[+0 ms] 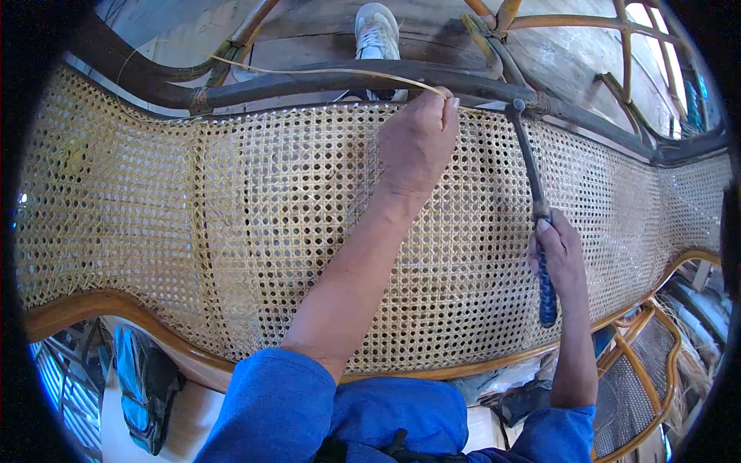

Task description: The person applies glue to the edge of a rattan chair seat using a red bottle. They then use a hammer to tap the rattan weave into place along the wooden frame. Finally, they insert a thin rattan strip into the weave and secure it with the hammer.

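Note:
A broad panel of woven cane webbing (309, 224) stretches across the view in front of me, bordered at its far side by a dark rattan pole (309, 83). Near that far edge, my left hand (421, 143) pinches a thin pale cane strip (340, 72) between thumb and fingers. The strip's free length runs leftward above the pole. My right hand (559, 251) is wrapped round the dark blue grip of a hammer (529, 154), over the right part of the webbing. The small metal head of the hammer lies over the panel's far edge, right of my left hand.
A brown rattan rail (116, 302) bounds the near side. Beyond the far pole are rattan frame pieces (567, 22) and a white shoe (377, 32) on the floor. A black and blue backpack (143, 390) is at lower left; another rattan frame with dark mesh (637, 386) stands lower right.

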Available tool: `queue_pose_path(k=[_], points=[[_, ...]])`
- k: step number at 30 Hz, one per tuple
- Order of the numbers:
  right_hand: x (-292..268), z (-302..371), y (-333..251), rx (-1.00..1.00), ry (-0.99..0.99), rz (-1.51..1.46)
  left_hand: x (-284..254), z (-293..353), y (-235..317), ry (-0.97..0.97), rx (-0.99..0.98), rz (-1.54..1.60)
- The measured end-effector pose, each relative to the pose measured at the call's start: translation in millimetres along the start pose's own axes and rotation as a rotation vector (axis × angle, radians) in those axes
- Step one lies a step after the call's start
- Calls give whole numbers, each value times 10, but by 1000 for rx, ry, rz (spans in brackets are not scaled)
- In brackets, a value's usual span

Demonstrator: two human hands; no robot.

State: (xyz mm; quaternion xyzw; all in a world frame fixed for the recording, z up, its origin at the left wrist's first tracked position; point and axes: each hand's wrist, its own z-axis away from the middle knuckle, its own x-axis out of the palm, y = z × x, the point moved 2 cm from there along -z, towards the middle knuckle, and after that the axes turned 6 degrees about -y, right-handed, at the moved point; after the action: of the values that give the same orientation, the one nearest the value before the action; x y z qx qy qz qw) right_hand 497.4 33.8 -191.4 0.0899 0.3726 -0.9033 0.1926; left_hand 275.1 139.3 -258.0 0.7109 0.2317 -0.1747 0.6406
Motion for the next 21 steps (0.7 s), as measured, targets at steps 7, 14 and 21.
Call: queue_pose_path(k=[7,14,21], points=[[156,-56,-101,-49,-61,-123,23,-11,-12,-18,7,-33],[195,-112,-68,-56,-36,-105,28,-11,-9,-34,-14,-65],[270,-81,-128,-193,23,-127,27,-27,-1,-21,-23,-59]])
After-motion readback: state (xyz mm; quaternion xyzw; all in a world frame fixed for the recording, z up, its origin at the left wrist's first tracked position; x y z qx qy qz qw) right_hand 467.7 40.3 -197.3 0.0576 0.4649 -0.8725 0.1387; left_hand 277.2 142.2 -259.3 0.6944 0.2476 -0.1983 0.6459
